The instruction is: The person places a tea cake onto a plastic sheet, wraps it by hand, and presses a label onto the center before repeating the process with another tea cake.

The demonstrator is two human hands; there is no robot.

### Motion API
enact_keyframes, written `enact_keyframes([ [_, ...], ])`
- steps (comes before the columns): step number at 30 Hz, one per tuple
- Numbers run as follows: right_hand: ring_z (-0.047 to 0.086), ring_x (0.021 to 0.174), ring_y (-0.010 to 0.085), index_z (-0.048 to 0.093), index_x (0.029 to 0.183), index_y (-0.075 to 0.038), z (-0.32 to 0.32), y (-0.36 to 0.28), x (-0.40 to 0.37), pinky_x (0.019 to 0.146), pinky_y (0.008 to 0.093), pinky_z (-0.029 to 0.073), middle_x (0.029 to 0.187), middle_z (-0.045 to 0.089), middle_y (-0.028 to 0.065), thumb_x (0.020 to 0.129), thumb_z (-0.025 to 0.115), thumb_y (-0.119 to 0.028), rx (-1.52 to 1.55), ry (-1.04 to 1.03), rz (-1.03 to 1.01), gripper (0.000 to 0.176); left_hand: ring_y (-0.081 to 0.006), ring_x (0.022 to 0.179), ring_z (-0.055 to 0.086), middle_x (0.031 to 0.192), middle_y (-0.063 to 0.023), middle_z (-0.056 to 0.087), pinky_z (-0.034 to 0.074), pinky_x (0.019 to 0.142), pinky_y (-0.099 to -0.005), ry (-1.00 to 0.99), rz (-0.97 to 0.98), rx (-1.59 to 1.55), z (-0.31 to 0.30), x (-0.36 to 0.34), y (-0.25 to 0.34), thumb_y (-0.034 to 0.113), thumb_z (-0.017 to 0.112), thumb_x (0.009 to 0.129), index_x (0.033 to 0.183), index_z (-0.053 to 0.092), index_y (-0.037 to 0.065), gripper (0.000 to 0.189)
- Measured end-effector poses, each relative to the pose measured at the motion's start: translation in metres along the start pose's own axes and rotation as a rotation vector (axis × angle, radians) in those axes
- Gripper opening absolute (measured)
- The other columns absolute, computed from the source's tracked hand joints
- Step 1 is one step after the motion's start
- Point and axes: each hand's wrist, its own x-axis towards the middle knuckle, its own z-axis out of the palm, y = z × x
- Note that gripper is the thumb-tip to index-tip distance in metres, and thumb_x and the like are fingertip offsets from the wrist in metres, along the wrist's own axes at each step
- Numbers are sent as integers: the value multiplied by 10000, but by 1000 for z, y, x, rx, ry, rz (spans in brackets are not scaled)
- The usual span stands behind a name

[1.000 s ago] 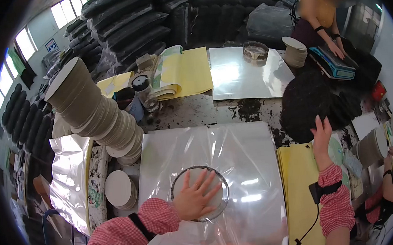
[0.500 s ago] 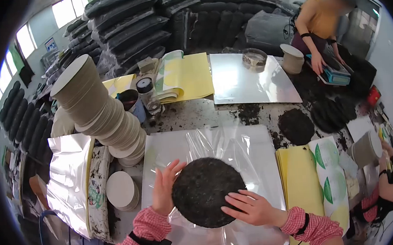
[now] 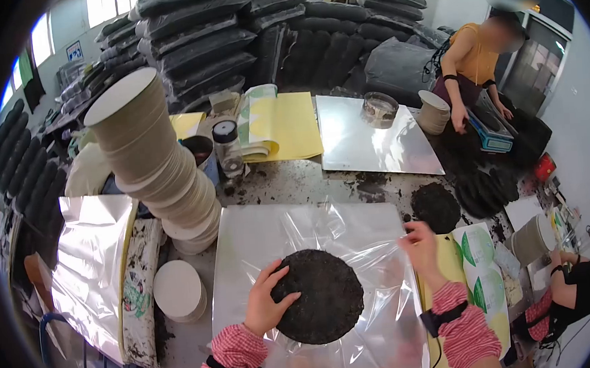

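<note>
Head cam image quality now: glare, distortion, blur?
Head view: glare streaks across the clear film around the dark disc; head view: shiny sheet at left reflects brightly; head view: windows at upper left blown out; head view: strong fisheye, black rounded corners; head view: blurred patch over the head of the co-worker in yellow.

A single head-worn camera looks forward and down from close above and behind the bare fingers [image 3: 273,278].
</note>
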Motion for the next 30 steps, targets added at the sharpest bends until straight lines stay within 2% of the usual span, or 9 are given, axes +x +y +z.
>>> enact_keyframes([
  [1,651,837,170,620,1122,-32,-16,0,2,699,293,526,918,676,75,790,719,-3,-132,206,-63,348,-352,1315,494,1441,-171,482,434,1078,-407,-2,1,1,0,1,2,84,835,714,1269,611,23,601],
  [4,637,800,165,636,1042,-51,0,-62,-40,684,288,519,850,650,53,769,705,30,-132,155,-386,293,-352,1319,489,1451,-167,472,431,1080,-408,32,16,24,0,8,1,85,839,709,1269,614,43,605],
  [7,615,777,220,657,891,-86,78,-118,-90,662,357,529,806,568,56,796,675,-90,-398,-299,-952,97,-349,1300,499,1433,-152,482,432,1075,-409,23,-5,56,3,7,5,79,845,688,1241,625,60,595],
  [10,600,774,230,647,826,-86,120,-111,-87,640,384,527,765,532,42,813,641,-170,-612,-271,-916,86,-341,1224,523,1304,-134,535,445,1035,-411,39,15,155,4,9,14,50,845,637,1160,637,70,563],
  [13,622,991,304,686,999,-75,92,-107,-78,822,394,540,1014,631,124,801,717,-307,-396,-471,-712,307,-349,1217,496,1273,-128,519,437,1027,-424,59,-11,182,8,10,8,51,853,614,1152,628,83,584],
  [16,358,1369,436,677,1147,-35,87,-96,-84,1133,488,333,1455,426,235,598,831,-558,-360,-499,-948,774,-370,1192,493,1276,-148,498,431,1019,-423,30,-88,343,16,17,18,74,857,615,1166,599,61,608],
  [19,395,1329,420,626,1204,-2,94,-99,-87,1113,487,357,1415,453,221,586,836,-556,-360,-487,-849,856,-381,1192,473,1292,-161,475,416,1021,-442,-38,-2,783,30,23,15,156,873,625,1234,548,22,703],
  [24,478,1193,363,381,1379,122,97,-113,-90,1059,406,418,1315,469,206,424,907,-474,-437,-481,-715,1243,-370,1179,500,1291,-197,464,451,1009,-397,-490,341,586,-5,47,30,356,886,584,1321,467,-68,948],
  [30,506,1138,336,458,1329,83,141,-102,-96,968,412,450,1292,479,195,422,920,-409,-796,-423,-618,1131,-341,1167,534,1286,-224,469,506,972,-361,-761,386,944,29,50,15,398,918,450,1276,485,-161,1087],
])
